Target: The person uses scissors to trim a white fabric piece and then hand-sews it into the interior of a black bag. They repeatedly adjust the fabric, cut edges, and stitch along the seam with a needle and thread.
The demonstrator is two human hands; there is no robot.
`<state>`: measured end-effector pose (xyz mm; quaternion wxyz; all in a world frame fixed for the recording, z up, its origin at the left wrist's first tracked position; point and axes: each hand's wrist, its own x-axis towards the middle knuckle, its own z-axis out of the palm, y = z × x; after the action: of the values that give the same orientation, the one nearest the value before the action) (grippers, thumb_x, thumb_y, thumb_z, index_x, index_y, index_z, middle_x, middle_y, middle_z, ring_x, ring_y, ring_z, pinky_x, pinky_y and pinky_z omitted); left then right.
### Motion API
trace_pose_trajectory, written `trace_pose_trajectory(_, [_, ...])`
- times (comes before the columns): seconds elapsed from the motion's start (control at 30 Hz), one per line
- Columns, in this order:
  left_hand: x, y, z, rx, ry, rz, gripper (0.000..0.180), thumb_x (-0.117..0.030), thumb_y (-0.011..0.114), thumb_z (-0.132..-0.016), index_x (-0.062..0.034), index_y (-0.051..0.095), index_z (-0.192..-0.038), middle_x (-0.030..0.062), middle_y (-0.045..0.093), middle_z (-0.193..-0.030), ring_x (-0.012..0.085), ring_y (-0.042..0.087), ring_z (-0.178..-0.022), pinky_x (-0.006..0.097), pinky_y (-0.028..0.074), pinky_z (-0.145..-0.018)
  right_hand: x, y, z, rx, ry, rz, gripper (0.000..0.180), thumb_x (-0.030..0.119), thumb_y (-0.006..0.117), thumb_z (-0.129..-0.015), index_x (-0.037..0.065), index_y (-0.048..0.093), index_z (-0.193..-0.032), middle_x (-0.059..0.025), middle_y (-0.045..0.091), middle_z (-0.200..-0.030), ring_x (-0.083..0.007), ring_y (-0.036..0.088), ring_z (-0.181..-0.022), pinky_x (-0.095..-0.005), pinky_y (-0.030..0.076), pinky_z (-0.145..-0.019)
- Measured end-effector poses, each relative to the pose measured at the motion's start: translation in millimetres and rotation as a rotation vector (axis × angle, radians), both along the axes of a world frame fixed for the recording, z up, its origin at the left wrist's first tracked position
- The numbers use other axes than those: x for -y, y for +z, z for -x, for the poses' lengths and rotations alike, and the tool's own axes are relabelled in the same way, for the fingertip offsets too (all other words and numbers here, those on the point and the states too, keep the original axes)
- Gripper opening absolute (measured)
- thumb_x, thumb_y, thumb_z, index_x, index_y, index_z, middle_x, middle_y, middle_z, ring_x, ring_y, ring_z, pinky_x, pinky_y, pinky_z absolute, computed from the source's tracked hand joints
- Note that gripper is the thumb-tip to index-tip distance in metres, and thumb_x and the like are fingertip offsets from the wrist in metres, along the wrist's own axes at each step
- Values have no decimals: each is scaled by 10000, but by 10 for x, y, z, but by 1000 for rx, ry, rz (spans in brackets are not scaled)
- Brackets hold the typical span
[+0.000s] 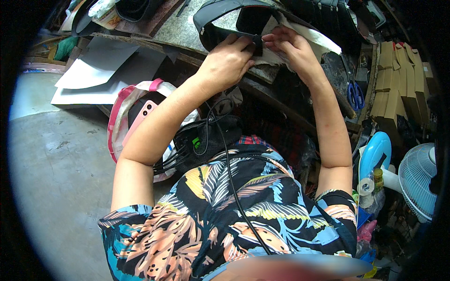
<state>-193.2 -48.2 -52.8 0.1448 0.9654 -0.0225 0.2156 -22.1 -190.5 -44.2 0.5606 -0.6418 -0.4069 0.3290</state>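
Note:
A curved black band (206,35), of fabric or a leather-like sheet, forms a loop on the worktable at the top of the view. My left hand (228,61) is closed on the near edge of this band, its fingertips partly hidden behind the material. Just to the right, my right hand (290,46) has its fingers bent and drawn together near the same edge. What they pinch, if anything, is too small to tell. A whitish sheet (318,38) with uneven edges lies under and beyond my right hand.
Blue-handled scissors (356,96) hang at the table's right side. Folded cardboard pieces (391,89) and a white fan (419,180) stand further right. White sheets (91,70) jut out at left, above a pink-rimmed bag with a pink phone (139,119). A black cable (229,173) runs down my front.

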Motion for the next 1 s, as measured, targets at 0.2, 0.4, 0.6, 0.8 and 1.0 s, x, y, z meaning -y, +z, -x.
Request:
trace_pose_trajectory(0.2, [-49,21,-21,-61,-75,-61,343,-229,626,-914,7,610,-1162,184,589,-1208,385,551,-1110,440,457,-982,-164,68,-18,472,-30,153,280,83,534,-994,-51,566,-1238,-155,680,-1094,-208,676,-1005,-306,559,-889])
trace_pose_trajectory(0.4, [-117,47,-90,36,-129,-75,236,-237,656,-891,-38,625,-1014,120,604,-1064,325,568,-1023,408,495,-916,-119,105,-81,468,-104,155,271,118,573,-988,-42,629,-1199,-127,708,-1052,-173,681,-968,-301,555,-862])
trace_pose_trajectory(0.6, [-83,68,-65,-27,-86,14,197,-228,656,-893,-79,626,-1019,99,613,-1095,329,568,-1062,425,497,-917,-153,48,-132,560,-120,118,266,143,587,-987,-24,659,-1180,-114,713,-1043,-159,680,-960,-285,543,-865])
trace_pose_trajectory(0.8, [-64,105,-78,-9,-76,-66,222,-252,626,-919,-75,633,-1052,118,623,-1184,330,578,-1112,419,497,-921,-62,20,-117,529,-123,159,239,120,608,-963,6,672,-1164,-86,718,-1051,-161,677,-969,-296,532,-886])
trace_pose_trajectory(1.0, [-288,317,-293,-249,-149,268,307,-285,491,-1002,-65,621,-1174,213,683,-979,388,660,-917,466,522,-815,274,223,45,667,36,113,288,153,696,-890,9,676,-1139,-110,715,-1083,-184,675,-1001,-311,527,-870])
